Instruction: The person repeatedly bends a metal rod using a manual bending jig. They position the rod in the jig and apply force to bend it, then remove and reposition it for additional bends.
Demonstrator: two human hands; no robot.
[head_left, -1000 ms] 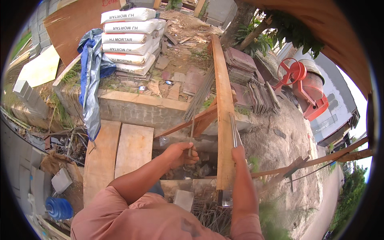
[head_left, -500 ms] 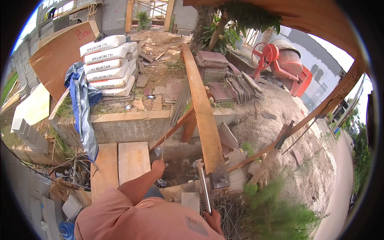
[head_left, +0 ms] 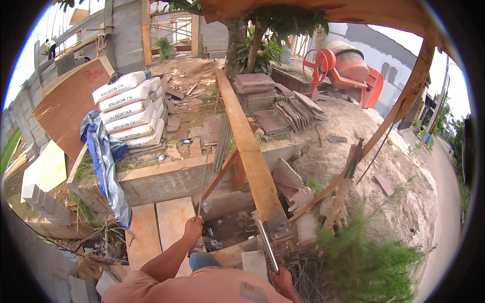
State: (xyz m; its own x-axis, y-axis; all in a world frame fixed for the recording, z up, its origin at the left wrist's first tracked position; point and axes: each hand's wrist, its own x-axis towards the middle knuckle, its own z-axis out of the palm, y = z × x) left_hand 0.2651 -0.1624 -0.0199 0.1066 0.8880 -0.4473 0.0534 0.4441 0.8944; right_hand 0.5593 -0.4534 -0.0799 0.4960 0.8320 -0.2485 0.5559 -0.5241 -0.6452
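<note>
My left hand (head_left: 193, 228) is closed round a thin metal rod (head_left: 206, 174) that rises from the lower middle toward the upper plank. My right hand (head_left: 281, 279) grips the lower end of a silvery metal bar (head_left: 268, 245), whose head lies beside the dark plate (head_left: 278, 227) on the near end of a long wooden plank (head_left: 242, 144). The plank slopes away over a low concrete wall (head_left: 146, 179). My foot (head_left: 197, 247) shows below my left hand, partly hidden by my arm.
Stacked white bags (head_left: 129, 106), a blue-silver tarp (head_left: 108, 171), loose boards (head_left: 144, 230) over a rubble-filled trench, tile stacks (head_left: 255, 91), a red mixer (head_left: 351, 70), a sand mound (head_left: 353, 151), a slanting timber (head_left: 384, 146), a road (head_left: 439, 202). A distant person (head_left: 50, 48) stands by the block wall.
The view has tilted up, showing more background. My right hand and bar have moved down and back from along the plank to below its end. My left hand still holds the rod, now reaching farther up.
</note>
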